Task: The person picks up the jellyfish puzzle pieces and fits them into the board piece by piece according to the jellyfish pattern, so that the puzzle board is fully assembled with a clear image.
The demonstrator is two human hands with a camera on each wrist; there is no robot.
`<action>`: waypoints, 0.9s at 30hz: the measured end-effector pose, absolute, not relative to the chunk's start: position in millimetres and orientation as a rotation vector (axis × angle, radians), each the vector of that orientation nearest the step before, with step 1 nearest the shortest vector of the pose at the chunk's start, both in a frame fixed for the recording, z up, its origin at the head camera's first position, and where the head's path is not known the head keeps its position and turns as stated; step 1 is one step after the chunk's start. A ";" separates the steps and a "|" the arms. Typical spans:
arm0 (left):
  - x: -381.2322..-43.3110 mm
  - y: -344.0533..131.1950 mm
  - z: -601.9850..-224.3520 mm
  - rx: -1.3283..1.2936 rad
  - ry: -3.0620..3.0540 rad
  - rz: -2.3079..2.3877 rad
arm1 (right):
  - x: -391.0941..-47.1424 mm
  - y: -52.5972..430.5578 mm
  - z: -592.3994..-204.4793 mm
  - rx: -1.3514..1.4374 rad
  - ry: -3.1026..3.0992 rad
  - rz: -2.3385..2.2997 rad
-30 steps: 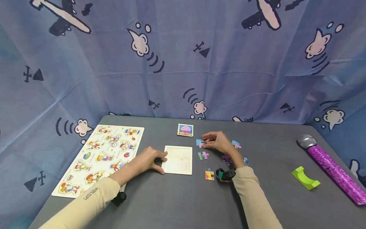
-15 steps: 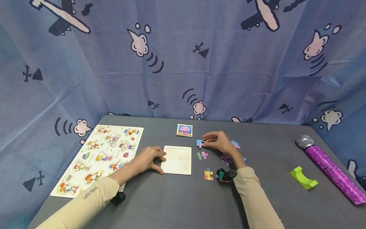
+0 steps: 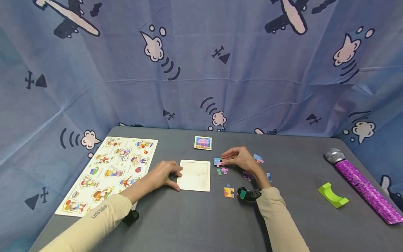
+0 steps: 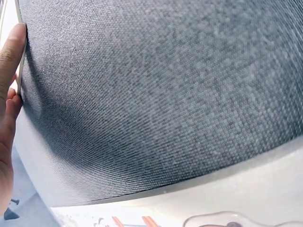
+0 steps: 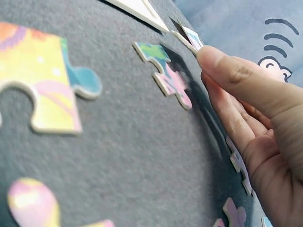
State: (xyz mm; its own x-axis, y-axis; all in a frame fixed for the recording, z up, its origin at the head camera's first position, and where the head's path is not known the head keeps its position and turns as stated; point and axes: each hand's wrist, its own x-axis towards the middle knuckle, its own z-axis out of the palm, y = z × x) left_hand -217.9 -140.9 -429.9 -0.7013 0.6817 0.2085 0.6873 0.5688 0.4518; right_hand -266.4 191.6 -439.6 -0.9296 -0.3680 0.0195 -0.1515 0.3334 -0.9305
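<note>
My right hand pinches a blue-and-pink puzzle piece between thumb and fingers, right of the wooden tray. My left hand, thumb and fingers apart, touches the tray's left edge; light pressure there should suffice, keeping the piece's printed face upward.

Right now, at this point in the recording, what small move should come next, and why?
Probably carry the blue-and-pink puzzle piece left to the pale square frame. The right grip pinches that piece at the fingertips, the frame lies just to its left with bare wood showing inside, and the left grip rests at the frame's left edge.
</note>
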 end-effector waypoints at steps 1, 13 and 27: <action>-217.8 -140.9 -429.9 -1.208 -2.774 -0.804 | -265.9 190.3 -439.8 -0.467 2.394 -1.645; -217.0 -140.8 -429.2 -1.201 -2.811 -0.801 | -259.5 169.3 -442.9 -0.513 2.287 -1.782; -216.3 -140.8 -428.6 -1.237 -2.768 -0.753 | -252.8 143.0 -441.8 -0.518 2.241 -1.823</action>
State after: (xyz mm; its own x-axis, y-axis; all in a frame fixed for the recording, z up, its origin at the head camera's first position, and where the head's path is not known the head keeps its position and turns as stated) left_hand -216.3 -140.8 -428.6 -0.6863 0.6973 0.2067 0.7059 0.5704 0.4199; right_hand -252.8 143.0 -441.8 -0.9170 -0.3942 0.0605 -0.1395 0.1749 -0.9747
